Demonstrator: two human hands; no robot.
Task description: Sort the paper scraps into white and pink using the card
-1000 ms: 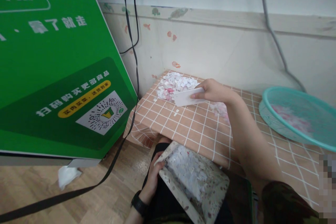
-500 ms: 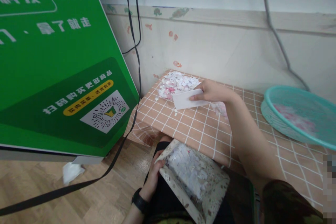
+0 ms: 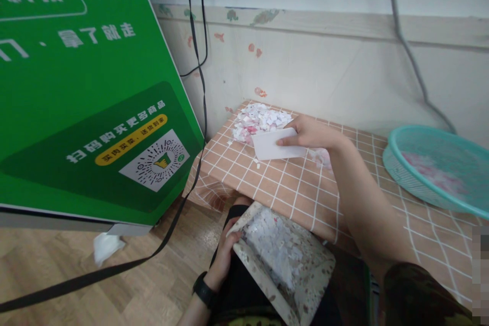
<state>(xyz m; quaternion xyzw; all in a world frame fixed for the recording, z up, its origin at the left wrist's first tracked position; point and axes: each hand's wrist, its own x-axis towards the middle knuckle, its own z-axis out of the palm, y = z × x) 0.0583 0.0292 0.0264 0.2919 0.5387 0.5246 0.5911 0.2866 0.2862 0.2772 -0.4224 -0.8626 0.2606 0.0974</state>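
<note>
My right hand [image 3: 315,132] grips a flat white card [image 3: 269,145], thumb on its near face, held upright over the checked tablecloth. Just behind the card lies a heap of white and pink paper scraps [image 3: 254,119]; a smaller bunch of pinkish scraps [image 3: 321,157] sits under my wrist. Below the table edge, my left hand [image 3: 227,244] is closed on the rim of a speckled, tray-like bin [image 3: 319,270], tilted over my lap. White paper scraps [image 3: 273,242] cover its inside.
The brown checked tablecloth [image 3: 294,188] covers the table against the wall. On the right stands a turquoise mesh basket [image 3: 405,178] with pink scraps inside. A green sign panel [image 3: 76,86] fills the left, with a black strap [image 3: 171,237] hanging before it. A white bag-like thing [image 3: 107,247] is on the floor.
The whole view has shifted slightly. Both hands, the card and the bin keep nearly the same places; no grip has changed.
</note>
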